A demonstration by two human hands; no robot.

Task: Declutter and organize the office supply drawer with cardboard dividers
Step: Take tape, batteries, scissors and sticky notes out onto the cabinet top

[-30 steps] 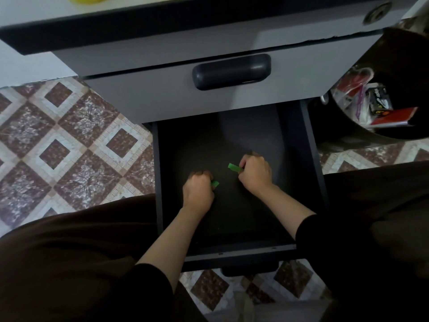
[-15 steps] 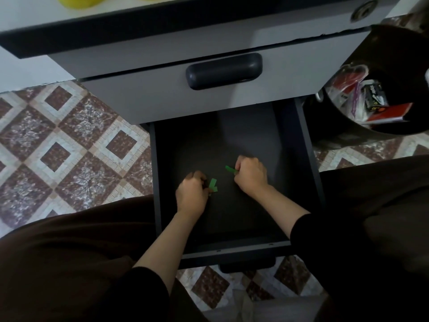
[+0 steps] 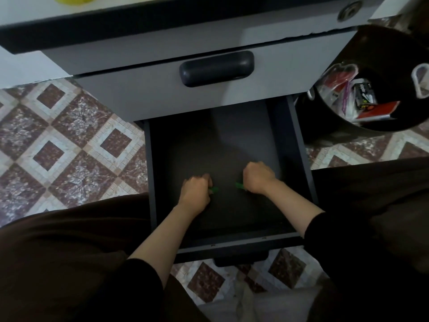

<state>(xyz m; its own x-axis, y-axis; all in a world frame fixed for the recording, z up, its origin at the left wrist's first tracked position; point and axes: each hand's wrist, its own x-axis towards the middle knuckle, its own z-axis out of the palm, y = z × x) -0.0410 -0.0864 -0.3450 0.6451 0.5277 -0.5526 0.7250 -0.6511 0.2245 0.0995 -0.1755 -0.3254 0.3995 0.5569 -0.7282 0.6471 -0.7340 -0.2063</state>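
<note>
Centre frame: open dark rectangular drawer (image 3: pixel 232 140), under a closed grey drawer front with dark handle (image 3: pixel 216 68). Lower centre, inside the drawer: left hand (image 3: pixel 196 194), fingers curled tight round a small green strip (image 3: pixel 214 189). Just right, apart: right hand (image 3: pixel 258 177), fingers curled, pinching a second small green strip (image 3: pixel 239 185). Upper right: round black bin (image 3: pixel 394 54) holding packets; print on the black packet (image 3: pixel 365 95) unreadable.

My drawer (image 3: pixel 220 140) is black inside, the bits (image 3: pixel 239 185) in it green. Left of it, the floor (image 3: pixel 69 147) shows brown-white diamonds.
</note>
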